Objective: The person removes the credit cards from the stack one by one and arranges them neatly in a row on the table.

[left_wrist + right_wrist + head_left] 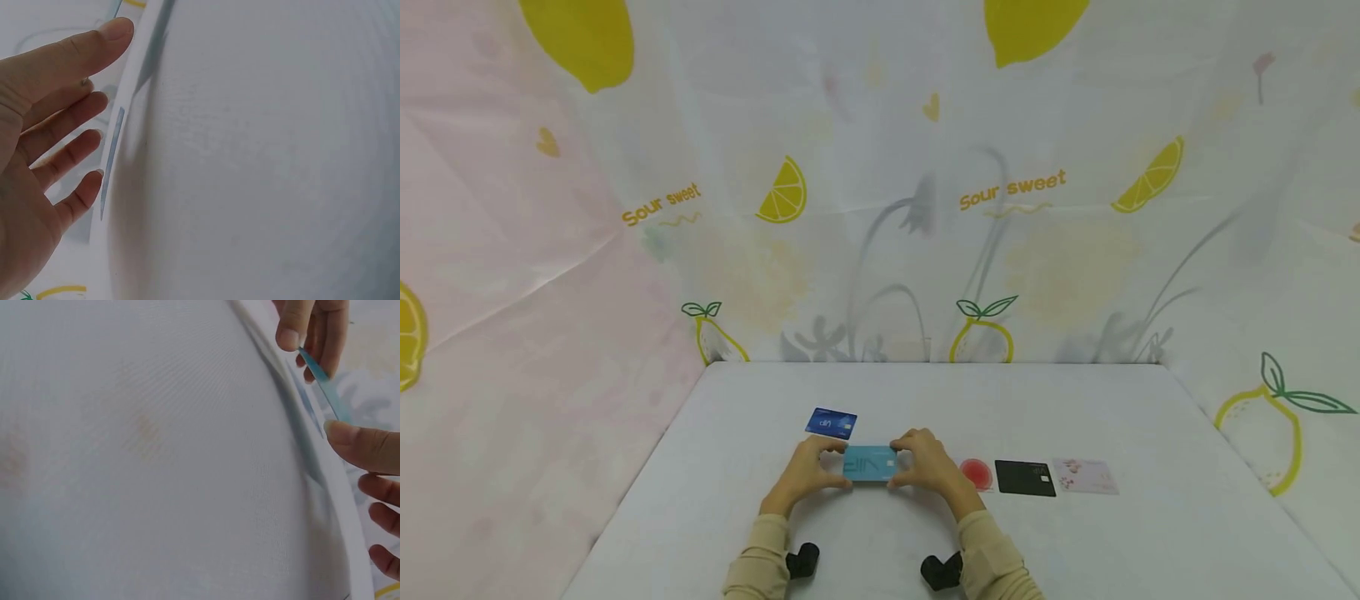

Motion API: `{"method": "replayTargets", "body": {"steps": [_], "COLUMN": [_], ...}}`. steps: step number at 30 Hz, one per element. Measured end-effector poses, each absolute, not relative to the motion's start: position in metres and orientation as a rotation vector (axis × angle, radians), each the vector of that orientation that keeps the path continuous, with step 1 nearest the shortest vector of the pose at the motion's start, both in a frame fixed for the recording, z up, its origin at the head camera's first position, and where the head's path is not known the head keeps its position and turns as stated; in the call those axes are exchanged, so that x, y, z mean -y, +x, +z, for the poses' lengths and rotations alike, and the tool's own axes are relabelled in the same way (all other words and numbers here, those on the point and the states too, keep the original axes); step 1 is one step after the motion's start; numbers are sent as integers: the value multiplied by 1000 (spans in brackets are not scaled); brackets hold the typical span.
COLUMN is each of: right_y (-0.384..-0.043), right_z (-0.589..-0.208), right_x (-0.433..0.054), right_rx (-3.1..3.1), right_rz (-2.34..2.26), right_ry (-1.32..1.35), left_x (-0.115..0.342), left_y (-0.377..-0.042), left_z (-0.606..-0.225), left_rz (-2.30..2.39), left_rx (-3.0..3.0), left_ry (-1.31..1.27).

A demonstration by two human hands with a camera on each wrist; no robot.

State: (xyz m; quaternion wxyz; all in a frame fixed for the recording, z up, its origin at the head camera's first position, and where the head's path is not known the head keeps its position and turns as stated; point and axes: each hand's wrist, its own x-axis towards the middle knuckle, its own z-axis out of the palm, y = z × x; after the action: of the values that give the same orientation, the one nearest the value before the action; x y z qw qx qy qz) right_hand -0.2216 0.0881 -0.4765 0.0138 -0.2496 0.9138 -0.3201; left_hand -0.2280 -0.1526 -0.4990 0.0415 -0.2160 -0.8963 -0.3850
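Observation:
A light blue card (869,463) is held level between both hands, its short sides facing left and right. My left hand (803,475) pinches its left end, thumb at the near corner and a finger at the far corner. On the right end, my right hand (928,468) grips it the same way. The right wrist view shows the card (326,390) nearly edge-on, raised over the table, with a shadow beneath. Just behind the left hand lies a dark blue card (831,423). Beside the right forearm is a card with a red disc (976,474), partly hidden.
Right of the red-disc card lie a black card (1025,478) and a pale pink patterned card (1086,476), in one row on the white table (1097,550). A lemon-printed cloth (865,275) hangs behind the table. Black devices (942,572) sit at both wrists.

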Motion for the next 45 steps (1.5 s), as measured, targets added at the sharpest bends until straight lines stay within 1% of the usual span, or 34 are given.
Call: {"method": "replayTargets", "body": {"steps": [20, 30, 45], "right_y": [-222, -220, -219], "right_z": [-491, -493, -495], "right_x": [-98, -108, -124], "right_rx": [-2927, -2961, -2977], "right_rz": [-864, -810, -757], "right_ry": [-595, -549, -510], "left_x": [137, 129, 116], "left_y": [-235, -236, -235], "left_z": [-506, -506, -504], "left_rz": [-1023, -1009, -962], "left_rx": [2856, 2921, 2894], "left_ry": [-688, -648, -680]}}
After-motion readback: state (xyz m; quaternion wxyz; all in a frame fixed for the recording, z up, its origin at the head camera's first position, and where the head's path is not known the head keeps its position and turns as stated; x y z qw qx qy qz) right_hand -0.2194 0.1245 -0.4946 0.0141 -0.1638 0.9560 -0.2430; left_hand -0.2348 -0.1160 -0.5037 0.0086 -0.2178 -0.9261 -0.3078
